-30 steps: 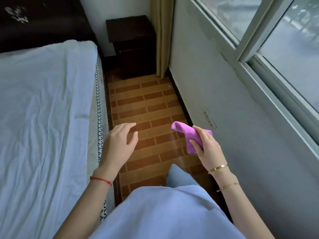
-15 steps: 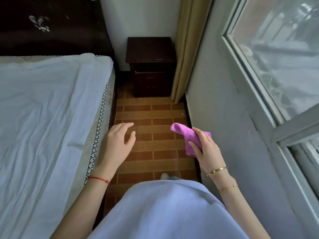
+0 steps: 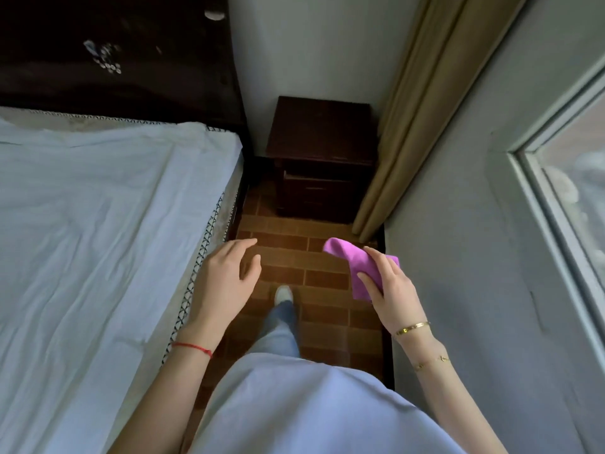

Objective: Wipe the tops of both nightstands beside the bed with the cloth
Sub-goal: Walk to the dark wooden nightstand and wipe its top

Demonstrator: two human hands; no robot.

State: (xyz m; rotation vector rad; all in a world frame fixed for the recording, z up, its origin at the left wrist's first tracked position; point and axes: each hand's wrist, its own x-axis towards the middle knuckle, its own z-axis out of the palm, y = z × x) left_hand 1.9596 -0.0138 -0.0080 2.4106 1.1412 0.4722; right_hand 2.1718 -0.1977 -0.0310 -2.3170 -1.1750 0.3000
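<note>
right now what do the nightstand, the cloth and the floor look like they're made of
Nightstand: probably dark stained wood or veneer, smooth with a low sheen.
Cloth: bright purple, soft and folded in the right hand, likely microfibre.
Floor: brown rectangular brick-pattern tiles with pale joints, probably ceramic.

One dark nightstand (image 3: 322, 152) at the far end, one purple cloth (image 3: 360, 267), one bed (image 3: 98, 240) on the left, one curtain (image 3: 422, 103), two hands (left (image 3: 222, 283), right (image 3: 391, 290)), three bracelets altogether.
</note>
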